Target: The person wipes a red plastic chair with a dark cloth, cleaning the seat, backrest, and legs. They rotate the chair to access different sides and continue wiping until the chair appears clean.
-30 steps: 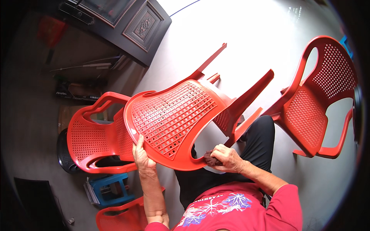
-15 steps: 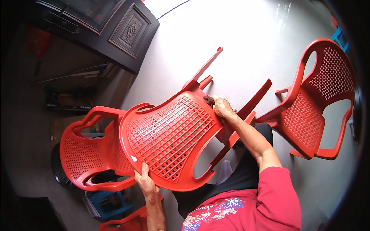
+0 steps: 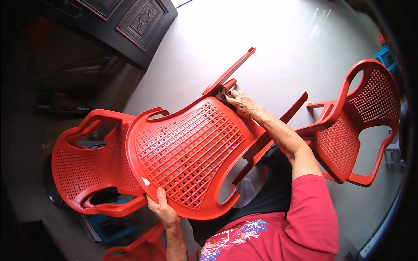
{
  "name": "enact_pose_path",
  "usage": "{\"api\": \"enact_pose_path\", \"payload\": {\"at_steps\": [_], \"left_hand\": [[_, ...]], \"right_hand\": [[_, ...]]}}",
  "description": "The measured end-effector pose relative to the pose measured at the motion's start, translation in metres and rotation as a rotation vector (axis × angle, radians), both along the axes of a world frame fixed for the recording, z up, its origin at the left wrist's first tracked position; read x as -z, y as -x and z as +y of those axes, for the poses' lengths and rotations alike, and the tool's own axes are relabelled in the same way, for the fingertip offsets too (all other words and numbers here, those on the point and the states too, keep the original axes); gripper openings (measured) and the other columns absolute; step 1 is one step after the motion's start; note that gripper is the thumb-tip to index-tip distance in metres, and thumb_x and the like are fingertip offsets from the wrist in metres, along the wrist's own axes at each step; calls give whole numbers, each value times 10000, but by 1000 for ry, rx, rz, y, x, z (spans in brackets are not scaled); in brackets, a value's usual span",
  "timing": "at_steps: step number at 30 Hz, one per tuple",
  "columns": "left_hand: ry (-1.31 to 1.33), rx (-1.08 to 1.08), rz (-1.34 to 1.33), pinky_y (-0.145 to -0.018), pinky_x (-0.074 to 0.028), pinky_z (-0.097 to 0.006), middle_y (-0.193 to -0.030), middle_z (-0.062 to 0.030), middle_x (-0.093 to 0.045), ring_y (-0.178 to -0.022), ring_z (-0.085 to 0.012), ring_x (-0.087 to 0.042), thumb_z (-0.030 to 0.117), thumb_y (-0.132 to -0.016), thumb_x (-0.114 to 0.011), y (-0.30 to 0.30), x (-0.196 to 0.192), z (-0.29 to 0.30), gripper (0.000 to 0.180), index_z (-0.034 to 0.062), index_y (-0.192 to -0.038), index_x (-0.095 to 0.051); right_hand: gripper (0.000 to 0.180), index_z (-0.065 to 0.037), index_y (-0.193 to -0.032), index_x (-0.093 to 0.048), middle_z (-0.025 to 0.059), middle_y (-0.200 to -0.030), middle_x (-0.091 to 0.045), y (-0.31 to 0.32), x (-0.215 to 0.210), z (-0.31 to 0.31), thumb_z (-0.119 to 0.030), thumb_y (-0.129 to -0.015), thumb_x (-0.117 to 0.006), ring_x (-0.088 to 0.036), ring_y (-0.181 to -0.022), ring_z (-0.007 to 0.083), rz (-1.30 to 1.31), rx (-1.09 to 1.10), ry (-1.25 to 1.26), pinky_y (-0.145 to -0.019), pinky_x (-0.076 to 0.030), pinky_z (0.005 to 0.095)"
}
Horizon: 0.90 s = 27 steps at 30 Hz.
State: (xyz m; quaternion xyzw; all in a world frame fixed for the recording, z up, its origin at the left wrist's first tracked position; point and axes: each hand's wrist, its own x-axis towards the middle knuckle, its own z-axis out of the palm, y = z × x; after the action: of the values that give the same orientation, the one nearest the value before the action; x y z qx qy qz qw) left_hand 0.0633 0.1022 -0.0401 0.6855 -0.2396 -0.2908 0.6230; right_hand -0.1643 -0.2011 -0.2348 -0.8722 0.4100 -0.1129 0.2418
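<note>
A red plastic armchair lies tipped before me, its lattice back facing up and its legs pointing away. My left hand grips the rim of the chair's back at the near left, thumb on top, beside a small white patch. At the far end of the back, my right hand is closed on a dark brown cloth. The cloth presses against the chair near the base of a leg. Part of the cloth is hidden under my fingers.
Another red armchair stands close on the left, touching or nearly touching mine. A third red armchair is on the right. A dark carved door stands at the far left. Blue stools show at the right edge and lower left.
My right hand has moved the cloth left and away from me, toward the far left corner of the chair. My left hand keeps its hold on the rim.
</note>
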Motion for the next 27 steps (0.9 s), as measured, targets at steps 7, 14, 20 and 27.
{"api": "enact_pose_path", "payload": {"at_steps": [7, 14, 20, 27], "left_hand": [[95, -21, 93, -890, -504, -341, -1211, -146, -536, -1012, -213, -592, 71, -947, -432, -1, 8, 4, 389, -14, -1322, -376], [192, 5, 146, -959, -451, -365, -1283, -142, -486, -1105, -227, -537, 29, -921, -449, 7, 4, -5, 475, -12, -1374, -311], [124, -15, 71, -958, -433, -350, -1233, -139, -513, -1073, -222, -541, 17, -911, -452, 5, 5, 2, 426, -23, -1325, -362], [77, -60, 3, -904, -450, -325, -1175, -126, -540, -1011, -192, -551, 31, -915, -475, 10, 5, 6, 379, -30, -1282, -402]], "right_hand": [[233, -101, -903, -662, 111, -958, -618, 58, -45, 53, -57, -716, -529, -573, -936, 315, 360, -233, 26, -759, -489, 417], [111, -93, -684, -653, 103, -618, -614, 56, -69, 100, -183, -626, -621, -633, -639, 283, -7, 106, -211, -578, -494, 455], [339, -23, -1003, -540, 164, -951, -499, -33, -124, 203, -115, -694, -643, -515, -940, 321, -553, -78, 118, -826, -446, 405], [303, -86, -1023, -545, 122, -1005, -511, -64, -75, 104, -100, -731, -627, -504, -973, 319, -282, 324, 300, -738, -453, 441]]}}
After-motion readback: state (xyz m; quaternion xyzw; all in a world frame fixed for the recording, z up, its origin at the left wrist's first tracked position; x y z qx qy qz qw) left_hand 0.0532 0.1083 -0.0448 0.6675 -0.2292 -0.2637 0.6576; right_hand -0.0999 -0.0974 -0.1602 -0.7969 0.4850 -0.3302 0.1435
